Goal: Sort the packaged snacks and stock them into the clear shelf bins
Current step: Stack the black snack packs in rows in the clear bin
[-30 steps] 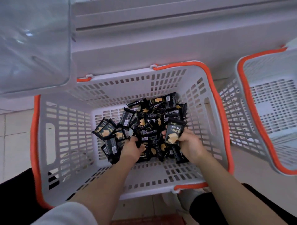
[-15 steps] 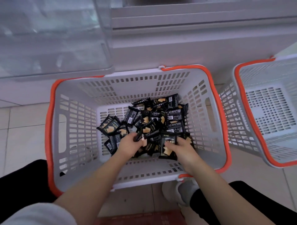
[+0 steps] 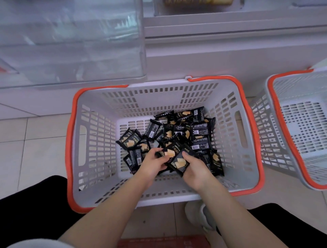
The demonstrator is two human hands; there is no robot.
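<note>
1. A person crouches over a grey, orange-rimmed basket (image 3: 99, 99) on the tiled floor, both bare hands down among a heap of black snack packets (image 3: 187, 129) lying loose on its bottom.

2. The left hand (image 3: 152, 163) has its fingers curled round the left edge of a small stack of packets (image 3: 177, 156), while the right hand (image 3: 193, 167) pinches the same stack from the right, thumb on top. The stack sits just above the heap, near the basket's front wall.

3. Stocking looks to be at an early or middle stage: dozens of packets seem to be left in the basket, spread from its centre toward the right wall, and only this one handful is gathered.

4. The clear shelf bin (image 3: 70, 44) stands above and behind the basket's left corner. Its walls are glossy with reflections, and whether anything already lies inside cannot be told from here.

5. A second basket (image 3: 276, 113) of the same make sits just beside the first on the right; the part in view holds nothing.

6. Further up the shelf, a strip of yellowish goods (image 3: 198, 2) shows at the top edge, too blurred to name.

7. Judged from this, what is left is to lift the gathered stack to the bin, then repeat for the rest.
</note>
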